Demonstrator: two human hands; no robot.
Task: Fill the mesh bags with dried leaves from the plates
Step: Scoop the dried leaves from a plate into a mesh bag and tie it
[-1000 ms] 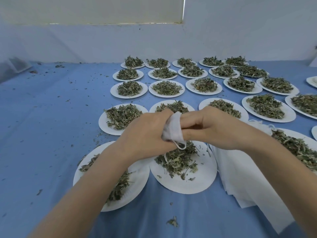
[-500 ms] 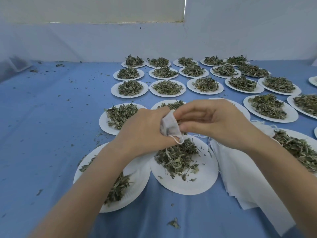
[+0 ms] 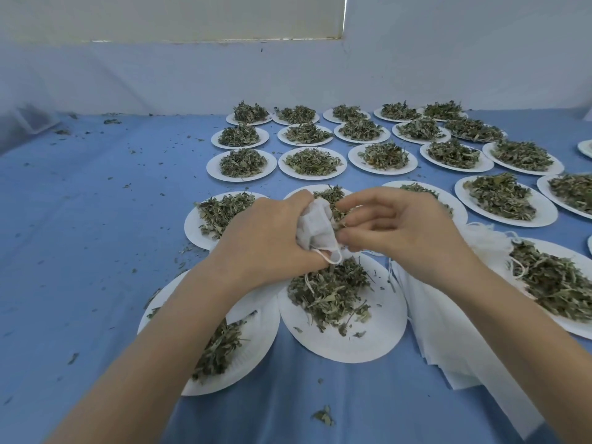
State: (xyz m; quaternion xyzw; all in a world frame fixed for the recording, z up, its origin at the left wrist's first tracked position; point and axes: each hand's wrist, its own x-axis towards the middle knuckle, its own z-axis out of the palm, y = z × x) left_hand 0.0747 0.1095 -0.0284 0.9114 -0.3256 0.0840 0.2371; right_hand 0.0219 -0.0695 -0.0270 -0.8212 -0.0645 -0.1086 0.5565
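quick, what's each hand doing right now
Left hand: closed, gripping the white mesh bag above the plate.
Right hand: fingers curled at the bag's mouth, pinching dried leaves.

A person's left hand (image 3: 266,241) grips a white mesh bag (image 3: 315,230) above a paper plate (image 3: 344,334) of dried leaves (image 3: 330,291), while the right hand (image 3: 400,230) pinches leaves at the bag's mouth. A stack of empty bags (image 3: 448,331) lies just right on the blue tabletop (image 3: 80,251), among rows of leaf-heaped plates.
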